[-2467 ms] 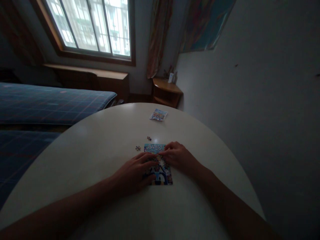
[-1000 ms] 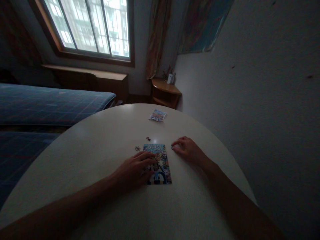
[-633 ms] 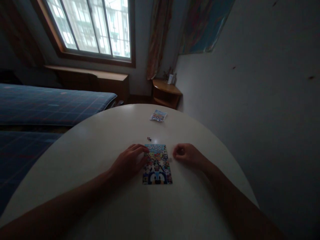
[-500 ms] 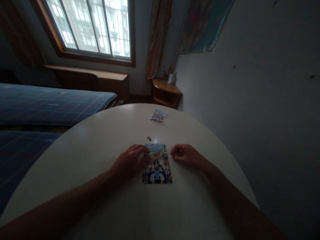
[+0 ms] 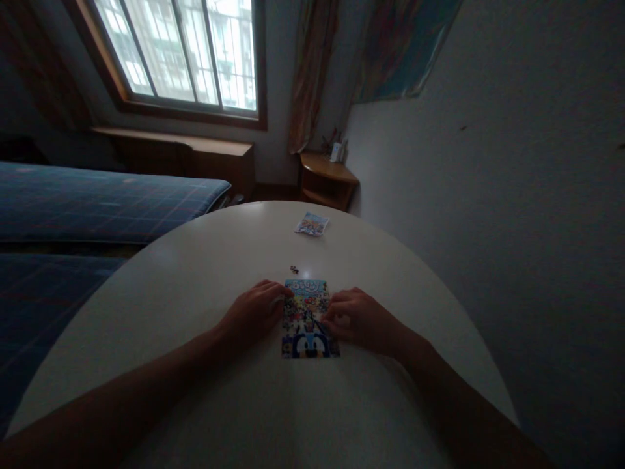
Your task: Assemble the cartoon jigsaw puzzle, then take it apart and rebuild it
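Note:
A small colourful jigsaw puzzle lies flat in the middle of a round white table. My left hand rests on the table with loosely spread fingers, the fingertips touching the puzzle's upper left edge. It holds nothing that I can see. My right hand comes in from the right with fingers curled and pinched together. Its fingertips press down on the puzzle's right side, and a small piece taken earlier is hidden under them. One loose puzzle piece lies just beyond the puzzle's far edge.
A small printed card lies near the table's far edge. A bed with a blue checked cover stands to the left. A wooden corner shelf, a window and a grey wall lie beyond.
My right hand picked up a small piece from the table right of the puzzle and brought it onto the puzzle's right side. My left hand slid up along the left edge, covering a loose piece there.

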A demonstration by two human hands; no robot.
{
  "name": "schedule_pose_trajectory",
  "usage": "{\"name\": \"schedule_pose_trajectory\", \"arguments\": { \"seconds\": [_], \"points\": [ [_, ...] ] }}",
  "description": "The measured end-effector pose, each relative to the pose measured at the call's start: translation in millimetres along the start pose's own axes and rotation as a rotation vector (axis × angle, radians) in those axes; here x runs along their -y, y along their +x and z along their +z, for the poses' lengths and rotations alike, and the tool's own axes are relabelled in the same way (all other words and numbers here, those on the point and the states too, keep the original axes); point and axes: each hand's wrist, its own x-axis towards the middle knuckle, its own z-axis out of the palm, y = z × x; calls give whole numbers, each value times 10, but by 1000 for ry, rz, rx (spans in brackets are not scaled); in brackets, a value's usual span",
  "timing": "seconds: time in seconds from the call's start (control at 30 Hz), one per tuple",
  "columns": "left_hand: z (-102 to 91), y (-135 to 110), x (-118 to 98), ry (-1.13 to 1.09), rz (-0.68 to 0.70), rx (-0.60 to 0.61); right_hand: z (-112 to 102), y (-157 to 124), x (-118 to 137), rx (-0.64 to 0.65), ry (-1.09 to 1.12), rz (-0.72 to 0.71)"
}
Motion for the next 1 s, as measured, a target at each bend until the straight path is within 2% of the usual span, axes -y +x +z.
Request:
{"name": "schedule_pose_trajectory", "arguments": {
  "seconds": [0.13,0.23,0.4,0.67,0.83,1.0],
  "points": [
    [3,-23,-83,-99,24,-12,94,61,104,-124,244,177],
    [12,-48,-166,-219,22,-43,172,101,202,-173,429,258],
    [9,-46,-225,-342,-8,-87,232,128,285,-214,512,300],
    [12,-35,-223,-562,-111,-50,267,134,326,-194,628,287],
    [-26,-41,-284,-519,-81,-57,296,154,346,-230,704,343],
    [-138,-49,-278,-383,-33,-19,319,130,347,-209,630,286]
  ]
}}
